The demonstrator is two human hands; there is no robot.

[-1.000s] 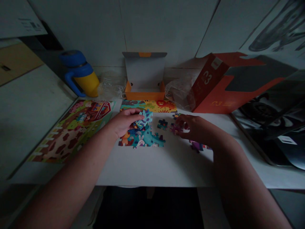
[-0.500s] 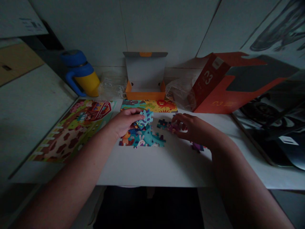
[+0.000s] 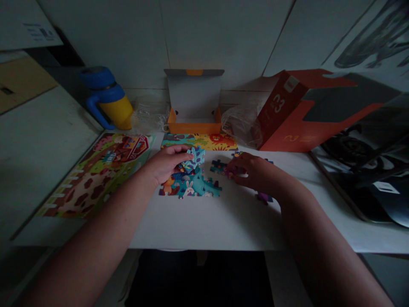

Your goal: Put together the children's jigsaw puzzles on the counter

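Note:
Several light-blue patterned puzzle pieces (image 3: pixel 197 157) are held in my left hand (image 3: pixel 169 162), its thumb pressed on top of them. Below that hand lies a joined puzzle section (image 3: pixel 194 186) with a white rabbit on teal. My right hand (image 3: pixel 251 168) is to the right of it, thumb and index finger curled round a purple puzzle piece (image 3: pixel 230 169) at table level. A dark teal piece (image 3: pixel 217 166) lies just left of those fingertips. Another purple piece (image 3: pixel 263 197) rests under the right wrist, and more pieces show partly behind the hand.
An open orange box (image 3: pixel 194 128) stands at the back, behind a jungle picture strip (image 3: pixel 220 142). Clear plastic bags (image 3: pixel 244 123) flank it. A farm picture (image 3: pixel 96 179) and a blue-yellow jug (image 3: pixel 116 106) are left; a large red box (image 3: pixel 287 115) is right.
My right hand has moved slightly left, and its fingertips have come down onto the purple piece. Pieces behind the hand show more. My left hand keeps its hold.

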